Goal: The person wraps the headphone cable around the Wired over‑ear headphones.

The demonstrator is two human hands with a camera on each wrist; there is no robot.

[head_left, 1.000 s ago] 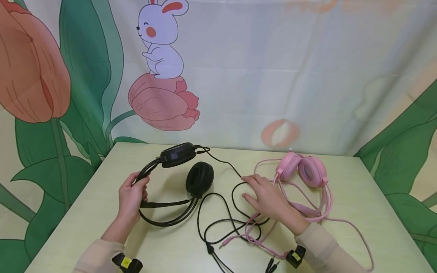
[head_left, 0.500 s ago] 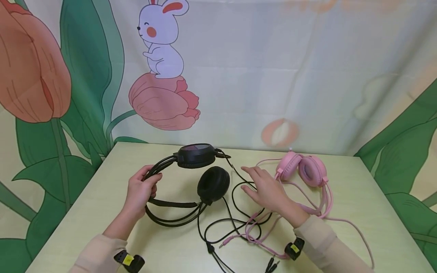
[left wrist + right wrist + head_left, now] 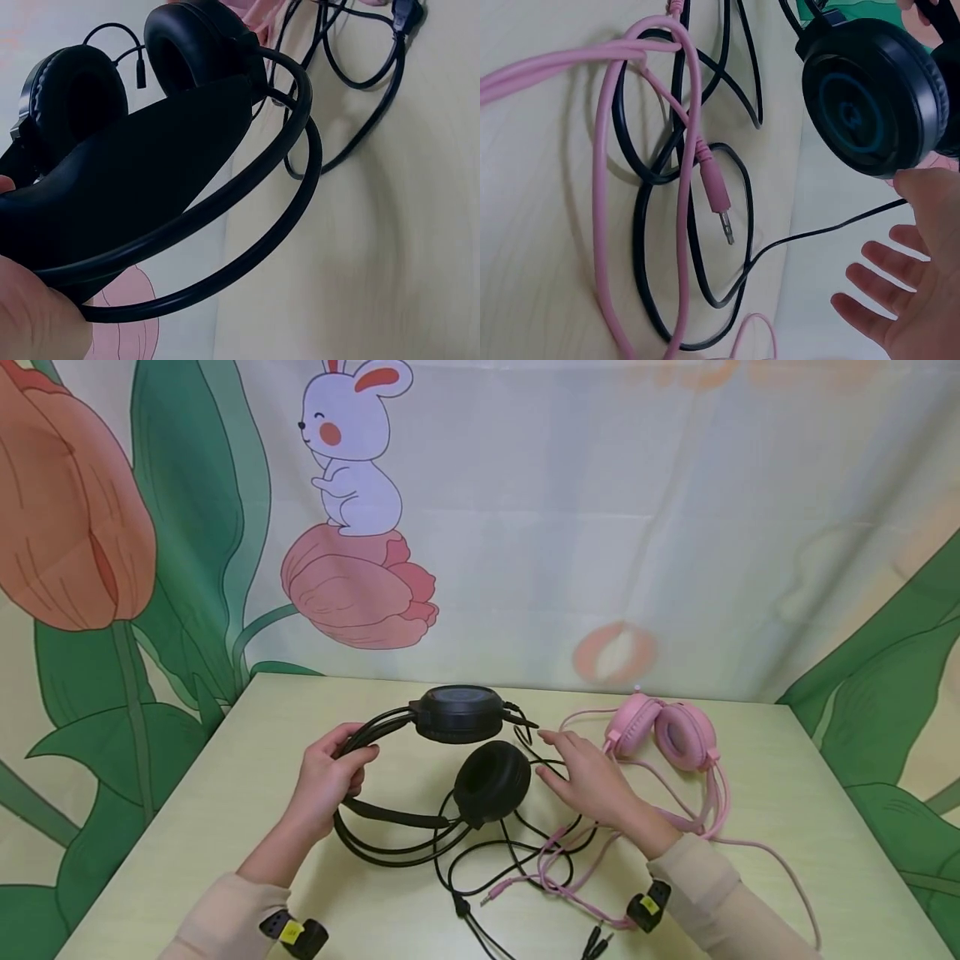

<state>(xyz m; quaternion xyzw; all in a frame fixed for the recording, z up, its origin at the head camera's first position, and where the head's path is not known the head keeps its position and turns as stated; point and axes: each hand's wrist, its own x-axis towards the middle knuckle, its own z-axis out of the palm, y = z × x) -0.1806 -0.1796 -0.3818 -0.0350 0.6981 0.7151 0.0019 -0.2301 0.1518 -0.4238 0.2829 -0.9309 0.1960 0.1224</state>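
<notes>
A black headset (image 3: 457,718) is held a little above the pale table (image 3: 225,777). My left hand (image 3: 330,781) grips its headband wires (image 3: 247,202) at the left end. Its two ear cups (image 3: 491,782) hang toward the middle, and the left wrist view shows the padded band (image 3: 142,165) close up. My right hand (image 3: 588,777) hovers with fingers spread just right of the cups, holding nothing; the right wrist view shows its fingers (image 3: 900,300) beside one cup (image 3: 874,94). Black cable (image 3: 480,860) lies tangled with pink cable (image 3: 604,195).
A pink headset (image 3: 663,731) lies at the back right, its cord (image 3: 780,868) looping to the front right edge. A pink jack plug (image 3: 718,196) and black plugs (image 3: 596,943) lie near the front. A printed curtain (image 3: 525,527) hangs behind the table.
My left hand has carried the black headset to the right, toward the middle of the table. My right hand has lifted off the table and drifted slightly right, fingers still spread.
</notes>
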